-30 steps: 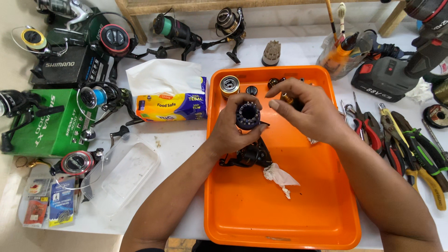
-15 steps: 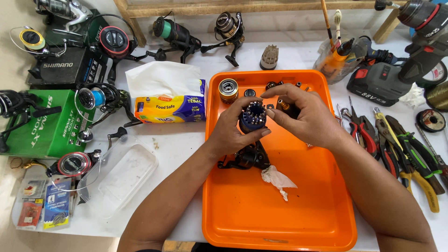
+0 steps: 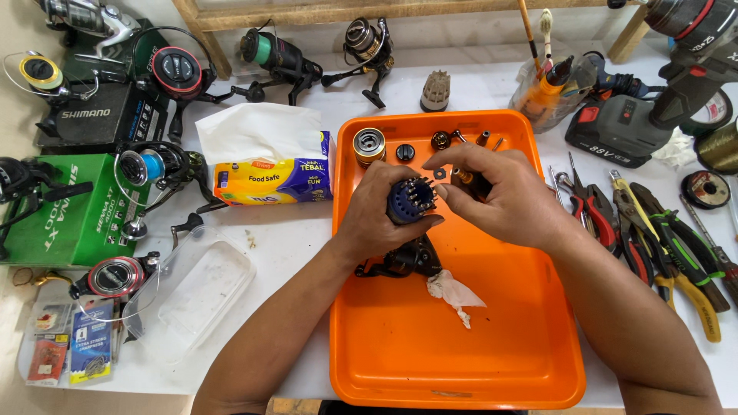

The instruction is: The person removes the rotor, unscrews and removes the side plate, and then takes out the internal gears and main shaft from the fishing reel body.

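My left hand (image 3: 378, 214) grips a dark blue round toothed reel part (image 3: 407, 200) above the orange tray (image 3: 430, 361). My right hand (image 3: 503, 201) is beside it, fingertips near the part's rim, holding a small brown-black piece (image 3: 467, 180). Under my hands lies a black reel body (image 3: 400, 263) and a crumpled white tissue (image 3: 455, 293). A gold spool (image 3: 369, 146), a black cap (image 3: 405, 152) and several small parts (image 3: 460, 139) lie at the tray's far edge.
Pliers and cutters (image 3: 653, 230) lie right of the tray, a cordless drill (image 3: 653, 107) behind. A tissue pack (image 3: 269, 173), green box (image 3: 73, 211), clear plastic lid (image 3: 196, 296) and several spinning reels (image 3: 280, 58) fill the left and back.
The blue part has tilted so its toothed side faces more to the right, and my right hand has shifted slightly along its rim. My view has also moved a little.
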